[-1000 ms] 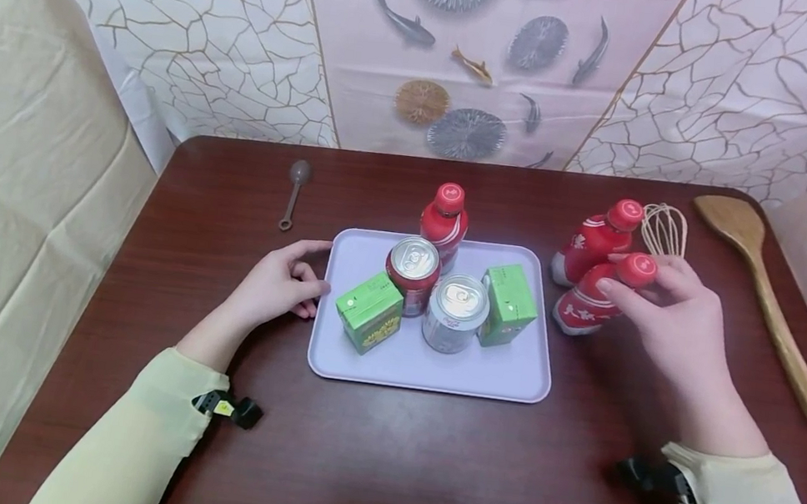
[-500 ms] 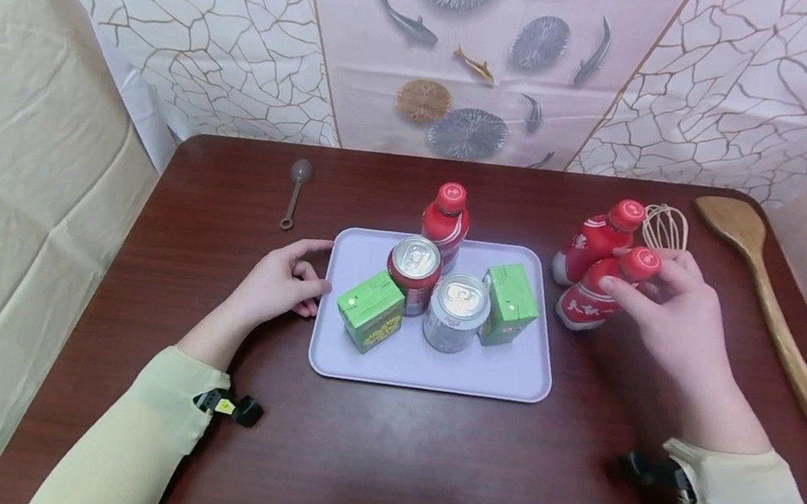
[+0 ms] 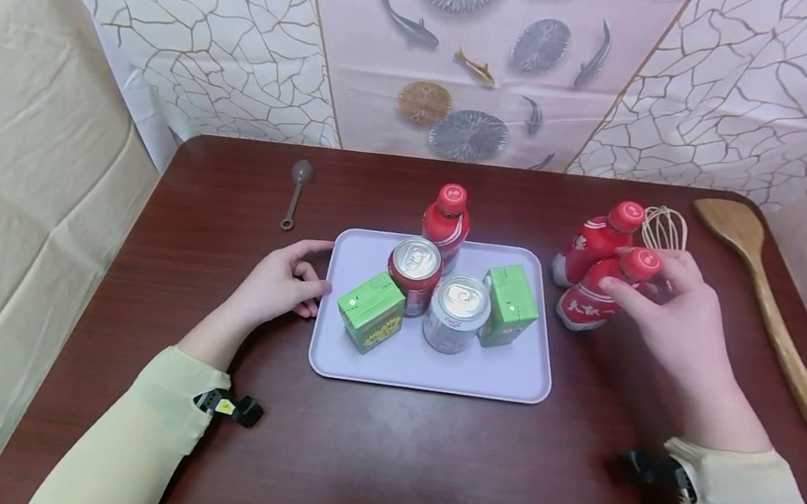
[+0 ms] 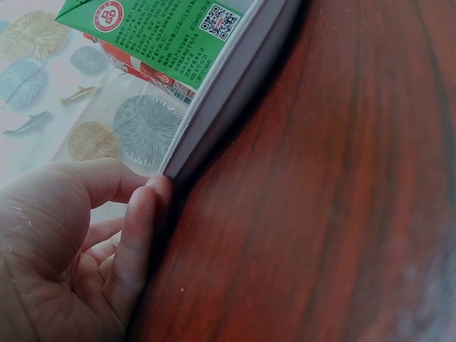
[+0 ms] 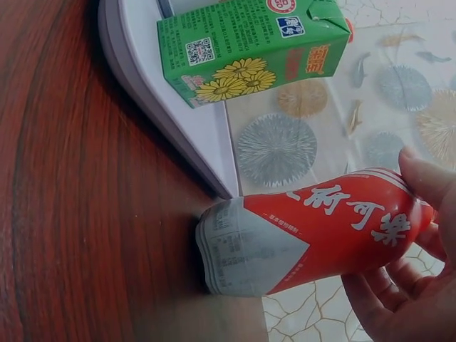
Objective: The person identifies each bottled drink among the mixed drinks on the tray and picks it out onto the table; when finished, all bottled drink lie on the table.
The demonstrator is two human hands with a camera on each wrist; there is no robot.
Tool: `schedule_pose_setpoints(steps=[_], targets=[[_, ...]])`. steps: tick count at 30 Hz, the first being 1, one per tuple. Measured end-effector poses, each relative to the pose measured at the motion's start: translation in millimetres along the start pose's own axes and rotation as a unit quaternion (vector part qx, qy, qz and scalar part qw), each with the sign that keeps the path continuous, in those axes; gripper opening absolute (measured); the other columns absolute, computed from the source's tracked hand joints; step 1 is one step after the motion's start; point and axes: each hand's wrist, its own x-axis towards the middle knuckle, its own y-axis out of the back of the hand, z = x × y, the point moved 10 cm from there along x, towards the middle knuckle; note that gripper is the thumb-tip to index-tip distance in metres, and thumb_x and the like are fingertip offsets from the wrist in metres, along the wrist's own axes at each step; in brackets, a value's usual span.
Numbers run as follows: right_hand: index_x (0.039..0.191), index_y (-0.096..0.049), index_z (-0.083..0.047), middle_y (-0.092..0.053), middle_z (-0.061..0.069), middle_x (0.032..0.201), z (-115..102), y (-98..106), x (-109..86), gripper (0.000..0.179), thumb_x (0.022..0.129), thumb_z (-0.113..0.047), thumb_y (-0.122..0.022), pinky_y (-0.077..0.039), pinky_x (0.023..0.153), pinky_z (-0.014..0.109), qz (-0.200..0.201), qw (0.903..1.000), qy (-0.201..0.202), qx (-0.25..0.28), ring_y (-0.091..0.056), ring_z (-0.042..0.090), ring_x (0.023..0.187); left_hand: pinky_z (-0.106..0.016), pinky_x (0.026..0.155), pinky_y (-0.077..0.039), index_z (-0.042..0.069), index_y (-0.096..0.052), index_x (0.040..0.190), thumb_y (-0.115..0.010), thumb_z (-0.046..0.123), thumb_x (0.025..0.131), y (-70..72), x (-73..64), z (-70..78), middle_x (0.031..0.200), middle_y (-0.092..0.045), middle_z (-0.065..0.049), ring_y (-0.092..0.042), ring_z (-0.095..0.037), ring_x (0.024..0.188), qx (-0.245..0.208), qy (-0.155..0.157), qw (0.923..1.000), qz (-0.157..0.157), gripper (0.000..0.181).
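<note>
In the head view my left hand (image 3: pixel 277 285) is at the left edge of a pale lilac tray (image 3: pixel 426 375); finger and thumb meet on its rim in the left wrist view. My right hand (image 3: pixel 680 336) grips a red drink bottle (image 3: pixel 589 300) near its neck. That bottle leans right, its pale base low over the table; whether it touches cannot be told. A second red bottle (image 3: pixel 593 246) is close behind it. On the tray are a red can (image 3: pixel 412 287), a silver can (image 3: pixel 453 325), a third red bottle (image 3: pixel 446 228) and two green drink cartons (image 3: pixel 370 315).
A small grey spoon (image 3: pixel 294 192) lies at the back left. A whisk (image 3: pixel 665 228) and a long wooden spatula (image 3: pixel 763 279) lie at the right. Patterned cloth (image 3: pixel 234 29) hangs behind the dark brown table (image 3: pixel 392 469).
My right hand has shifted the gripped bottle slightly back and to the right, then kept it nearly still. My left hand and the tray have stayed in place.
</note>
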Motion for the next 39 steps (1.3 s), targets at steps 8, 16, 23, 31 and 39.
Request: schedule_pose_setpoints(steps=[8, 16, 23, 31, 39], targets=[[0.134, -0.066, -0.008, -0.055, -0.021, 0.110, -14, 7, -3.2, 0.052, 0.087, -0.017, -0.085, -0.045, 0.087, -0.002, 0.010, 0.9997, 0.018, -0.010, -0.055, -0.006, 0.105, -0.038, 0.056, -0.064, 0.020, -0.049, 0.151, -0.073, 0.008, 0.093, -0.2, -0.4, 0.2, 0.076, -0.069, -0.014, -0.069, -0.025, 0.057, 0.006, 0.002, 1.0000, 0.000, 0.065], [0.140, -0.064, -0.012, -0.056, -0.019, 0.114, -23, 15, -1.6, 0.054, 0.088, -0.012, -0.082, -0.047, 0.087, 0.001, 0.015, 0.9993, 0.033, -0.003, -0.056, -0.002, 0.108, -0.037, 0.056, -0.064, 0.019, -0.049, 0.151, -0.074, 0.009, 0.093, 0.4, -0.8, 1.5, 0.077, -0.069, -0.014, -0.069, -0.025, 0.057, 0.007, 0.001, 1.0000, 0.001, 0.065], [0.137, -0.065, -0.007, -0.059, -0.017, 0.117, -34, 20, 1.8, 0.050, 0.089, -0.006, -0.079, -0.048, 0.089, 0.003, 0.023, 0.9979, 0.052, 0.030, -0.059, -0.001, 0.108, -0.037, 0.056, -0.064, 0.018, -0.049, 0.152, -0.073, 0.009, 0.093, 0.4, -0.5, 0.2, 0.076, -0.069, -0.013, -0.069, -0.024, 0.057, 0.003, 0.000, 1.0000, -0.002, 0.065], [0.133, -0.068, -0.004, -0.062, -0.008, 0.115, -58, 26, 3.0, 0.047, 0.087, 0.003, -0.078, -0.050, 0.090, 0.008, 0.046, 0.9923, 0.084, 0.079, -0.062, 0.008, 0.107, -0.037, 0.056, -0.064, 0.019, -0.049, 0.152, -0.073, 0.008, 0.093, 1.2, -1.7, 2.7, 0.076, -0.069, -0.013, -0.069, -0.025, 0.057, 0.007, -0.001, 1.0000, 0.001, 0.065], [0.127, -0.070, 0.000, -0.066, -0.003, 0.117, -85, 20, 5.5, 0.042, 0.086, 0.005, -0.077, -0.052, 0.096, 0.011, 0.050, 0.9873, 0.114, 0.099, -0.066, 0.013, 0.106, -0.037, 0.057, -0.064, 0.019, -0.048, 0.152, -0.074, 0.009, 0.093, 1.1, -2.0, 2.8, 0.077, -0.070, -0.012, -0.070, -0.025, 0.058, 0.012, 0.004, 0.9999, 0.002, 0.065]])
